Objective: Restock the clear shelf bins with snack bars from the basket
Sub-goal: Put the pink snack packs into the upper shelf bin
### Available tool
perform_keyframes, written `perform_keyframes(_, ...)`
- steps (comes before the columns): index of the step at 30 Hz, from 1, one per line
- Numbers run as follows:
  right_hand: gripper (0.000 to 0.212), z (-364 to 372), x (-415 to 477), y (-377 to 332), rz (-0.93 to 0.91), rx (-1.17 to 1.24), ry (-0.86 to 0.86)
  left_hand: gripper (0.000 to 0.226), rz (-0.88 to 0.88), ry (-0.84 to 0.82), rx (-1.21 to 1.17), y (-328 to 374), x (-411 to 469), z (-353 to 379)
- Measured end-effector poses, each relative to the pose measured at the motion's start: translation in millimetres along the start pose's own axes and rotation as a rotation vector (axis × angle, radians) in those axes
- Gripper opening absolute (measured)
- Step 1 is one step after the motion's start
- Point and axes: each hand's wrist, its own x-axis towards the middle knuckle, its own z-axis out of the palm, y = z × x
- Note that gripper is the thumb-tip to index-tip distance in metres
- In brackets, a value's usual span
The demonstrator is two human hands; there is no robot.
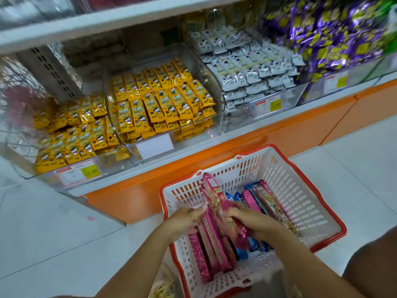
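- The white slotted plastic basket with a red rim (pixel 300 198) stands on the pale floor.
- The long pink foil-wrapped snack bar (pixel 216 195) is inside the basket, left of its centre, raised above the other bars.
- Long axis: the far end tilts up toward the basket's far rim and the near end points down toward the near rim.
- The right hand (pixel 255 222) has its fingers curled round the bar's middle; the bar lies left of the palm.
- The left hand (pixel 184 218) is at the basket's left wall, on the row of pink bars standing on edge (pixel 210 250). Its fingertips are blurred, so the grip cannot be told.
- Blue wrapped bars (pixel 241 253) lie beneath the right hand.
- Beyond the basket's far rim, a clear plastic shelf bin (pixel 220 97) holds yellow snack bars (pixel 159 100).
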Motion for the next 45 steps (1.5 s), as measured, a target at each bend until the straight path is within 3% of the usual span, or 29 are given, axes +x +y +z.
perform_keyframes(3, 0.043, 8.7, -38.7, -20.2, -0.071, 0.159, -0.157, 0.1, 0.089, -0.166, -0.383, 7.0, -5.0, 7.5)
perform_keyframes(5, 0.047, 14.6, -60.8, -29.8, -0.116, 0.25, -0.226, 0.101, 0.163, -0.194, -0.505, 18.3, -11.4, 16.3)
perform_keyframes(8, 0.059, 17.4, -84.9, -43.4, -0.183, 0.316, -0.257, 0.073, 0.333, -0.262, -0.688, 40.7, -28.3, 29.8)
perform_keyframes(10, 0.052, 19.3, -100.7, -55.4, -0.222, 0.217, -0.222, 0.054, 0.397, -0.269, -0.731, 55.2, -43.0, 36.1)
perform_keyframes(12, 0.025, 20.7, -115.8, -68.2, -0.28, 0.063, -0.16, 0.048, 0.397, -0.195, -0.727, 64.9, -51.1, 36.4)
perform_keyframes(14, 0.021, 19.9, -128.2, -75.3, -0.349, -0.08, -0.011, 0.055, 0.381, -0.132, -0.685, 75.0, -62.1, 39.6)
perform_keyframes(16, 0.03, 15.5, -134.9, -77.2, -0.442, -0.236, 0.146, 0.058, 0.361, -0.06, -0.653, 82.3, -70.0, 43.6)
perform_keyframes(18, 0.042, 14.1, -138.0, -75.4, -0.543, -0.348, 0.238, 0.046, 0.359, 0.026, -0.643, 88.5, -74.1, 49.6)
perform_keyframes(21, 0.059, 21.8, -141.3, -68.6, -0.658, -0.572, 0.378, 0.068, 0.383, 0.138, -0.612, 99.5, -80.1, 61.0)
perform_keyframes(22, 0.075, 27.6, -141.9, -66.4, -0.686, -0.701, 0.454, 0.062, 0.406, 0.152, -0.599, 103.5, -82.2, 64.0)
perform_keyframes(24, 0.107, 42.0, -142.9, -62.8, -0.718, -0.912, 0.654, 0.029, 0.447, 0.159, -0.597, 112.7, -93.9, 70.0)
perform_keyframes(27, 0.109, 53.6, -144.3, -62.6, -0.903, -1.036, 0.898, 0.031, 0.505, 0.152, -0.578, 129.8, -111.3, 74.9)
perform_keyframes(29, 0.101, 52.3, -149.7, -69.6, -1.038, -1.004, 0.929, 0.032, 0.555, 0.132, -0.543, 142.9, -125.9, 71.6)
perform_keyframes(33, 0.088, 45.5, -182.9, -114.3, -1.119, -0.849, 0.783, 0.027, 0.726, 0.151, -0.298, 178.6, -166.8, 49.1)
perform_keyframes(36, 0.081, 45.9, -219.2, -161.6, -1.201, -0.764, 0.712, 0.026, 0.949, 0.349, -0.013, 208.1, -204.7, 19.6)
perform_keyframes(40, 0.071, 55.9, -270.7, -223.9, -1.257, -0.651, 0.611, 0.024, 1.213, 0.833, 0.463, 244.6, -253.5, -23.0)
perform_keyframes(43, 0.062, 67.8, -300.6, -277.8, -1.262, -0.762, 0.688, 0.031, 1.229, 1.183, 0.718, 269.3, -270.6, -56.3)
perform_keyframes(45, 0.052, 77.6, -309.5, -319.0, -1.225, -0.813, 0.747, 0.035, 1.158, 1.299, 0.874, 284.4, -274.5, -78.3)
